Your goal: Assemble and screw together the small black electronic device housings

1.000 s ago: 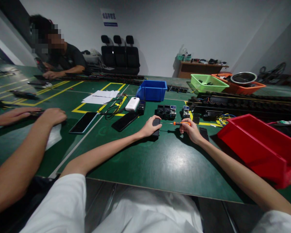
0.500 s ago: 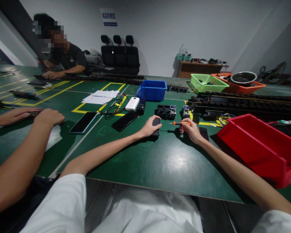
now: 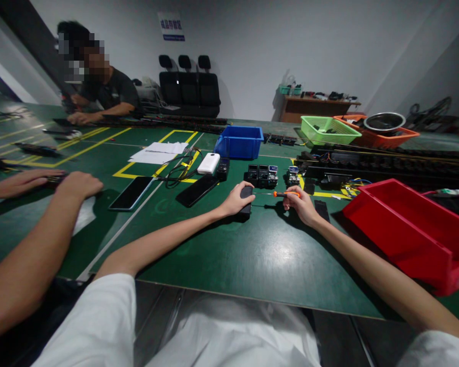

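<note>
My left hand (image 3: 237, 199) is closed around a small black box-shaped device (image 3: 245, 206) on the green table (image 3: 214, 255). In my right hand (image 3: 301, 205) is a screwdriver with an orange and black handle (image 3: 281, 193); its thin shaft points left at the right side of the device. Whether the tip touches the device is too small to tell. Behind my hands stand several small black modules (image 3: 263, 176), some with bare electronics showing. A flat black piece (image 3: 322, 210) lies beside my right wrist.
A red bin (image 3: 401, 229) stands at right, below long black rails (image 3: 386, 162). Farther back are a blue bin (image 3: 240, 142) and a green basket (image 3: 329, 128). Two phones (image 3: 132, 193) and a white power bank (image 3: 208, 163) lie left. A co-worker's arms (image 3: 42, 229) rest at far left.
My hands, the device and the screwdriver look the same as before. Only the people at left have shifted slightly.
</note>
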The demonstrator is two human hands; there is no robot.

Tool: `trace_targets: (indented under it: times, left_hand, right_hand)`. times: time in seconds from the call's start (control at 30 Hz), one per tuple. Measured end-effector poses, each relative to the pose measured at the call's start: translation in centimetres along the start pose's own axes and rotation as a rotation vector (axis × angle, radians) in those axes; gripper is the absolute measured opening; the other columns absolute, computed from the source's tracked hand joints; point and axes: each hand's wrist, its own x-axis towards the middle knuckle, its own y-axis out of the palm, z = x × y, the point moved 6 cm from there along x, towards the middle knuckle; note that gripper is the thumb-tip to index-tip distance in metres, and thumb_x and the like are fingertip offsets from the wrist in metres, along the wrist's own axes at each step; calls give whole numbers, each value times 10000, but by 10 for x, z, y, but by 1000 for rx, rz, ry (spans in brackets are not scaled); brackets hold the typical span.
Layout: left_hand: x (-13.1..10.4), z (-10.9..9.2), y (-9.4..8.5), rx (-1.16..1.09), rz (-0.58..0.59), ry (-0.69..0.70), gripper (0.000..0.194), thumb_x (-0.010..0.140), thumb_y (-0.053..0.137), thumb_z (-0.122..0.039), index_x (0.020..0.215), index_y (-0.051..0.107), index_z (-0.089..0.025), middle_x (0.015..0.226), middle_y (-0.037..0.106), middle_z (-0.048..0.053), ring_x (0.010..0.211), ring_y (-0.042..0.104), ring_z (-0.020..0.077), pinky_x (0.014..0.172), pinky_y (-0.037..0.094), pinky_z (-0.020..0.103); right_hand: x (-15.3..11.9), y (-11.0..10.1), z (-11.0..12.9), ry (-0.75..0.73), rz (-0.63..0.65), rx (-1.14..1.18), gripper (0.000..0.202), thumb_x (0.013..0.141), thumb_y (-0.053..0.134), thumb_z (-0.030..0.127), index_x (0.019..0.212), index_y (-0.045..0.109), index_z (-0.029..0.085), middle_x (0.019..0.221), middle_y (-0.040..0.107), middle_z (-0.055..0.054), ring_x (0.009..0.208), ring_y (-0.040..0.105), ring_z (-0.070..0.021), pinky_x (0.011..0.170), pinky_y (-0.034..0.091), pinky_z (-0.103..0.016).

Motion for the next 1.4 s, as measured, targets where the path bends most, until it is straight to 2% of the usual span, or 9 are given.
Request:
trace_targets:
  times: [1.4]
  left_hand:
    - [-1,-2,-2,-13,-7,-6,292,805,630,-301,1072,586,-192,1027,598,37,979,562,196,905,457,334]
  right_hand:
    - [-2,2,4,12,-13,-30,246,823,656,410,929,523,231,609,597,41,511,546,-133,522,449,-268]
